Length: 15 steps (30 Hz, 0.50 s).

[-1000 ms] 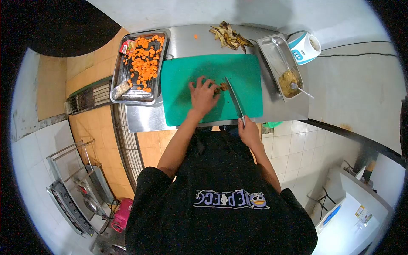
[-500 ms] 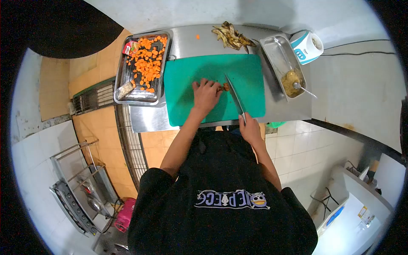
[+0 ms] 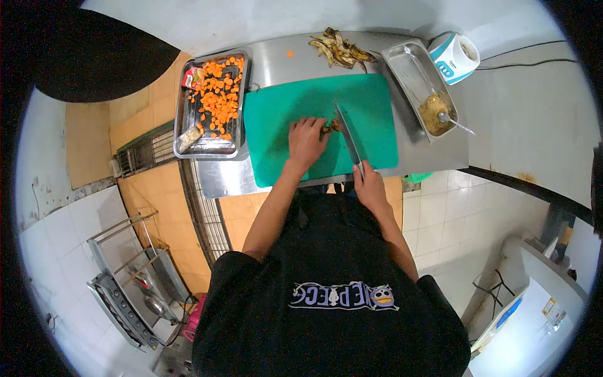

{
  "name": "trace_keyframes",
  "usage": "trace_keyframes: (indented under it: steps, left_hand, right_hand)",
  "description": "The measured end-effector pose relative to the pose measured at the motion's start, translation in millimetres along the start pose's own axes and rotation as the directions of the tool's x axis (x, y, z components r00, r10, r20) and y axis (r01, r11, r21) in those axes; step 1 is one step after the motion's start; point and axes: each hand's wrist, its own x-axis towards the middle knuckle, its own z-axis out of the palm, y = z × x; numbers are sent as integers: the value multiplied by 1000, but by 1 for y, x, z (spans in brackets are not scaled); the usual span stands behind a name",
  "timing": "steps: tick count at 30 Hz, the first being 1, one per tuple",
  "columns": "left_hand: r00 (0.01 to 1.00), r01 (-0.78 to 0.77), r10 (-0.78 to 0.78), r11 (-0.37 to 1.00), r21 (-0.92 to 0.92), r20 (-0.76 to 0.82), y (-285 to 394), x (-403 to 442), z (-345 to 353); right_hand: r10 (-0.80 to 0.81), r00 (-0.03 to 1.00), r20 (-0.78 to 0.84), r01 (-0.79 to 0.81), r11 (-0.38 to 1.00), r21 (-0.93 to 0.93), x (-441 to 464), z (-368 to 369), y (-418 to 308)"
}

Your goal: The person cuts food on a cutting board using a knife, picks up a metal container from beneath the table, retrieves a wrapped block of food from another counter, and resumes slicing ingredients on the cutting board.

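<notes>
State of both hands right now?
Left hand: fingers bunched by the brown food on the green board; grip can't be told.
Right hand: closed, holding the knife.

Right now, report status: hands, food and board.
Right hand grips knife. Left hand against brown food, green board beneath. Nothing visible between food and knife.

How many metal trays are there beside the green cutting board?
2: a wide tray left of the board, holding orange pieces; a narrow tray right of it, with a spoon in it.
</notes>
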Motion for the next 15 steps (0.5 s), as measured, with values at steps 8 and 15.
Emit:
trace_keyframes:
  steps: [8, 15]
  left_hand:
    - [999, -43, 44, 988, 148, -2, -1, -3, -10]
    - [999, -37, 36, 993, 111, 15, -4, -10, -26]
  right_hand:
    - [-21, 1000, 18, 20, 998, 55, -1, 2, 3]
    - [-38, 999, 24, 36, 997, 64, 6, -3, -3]
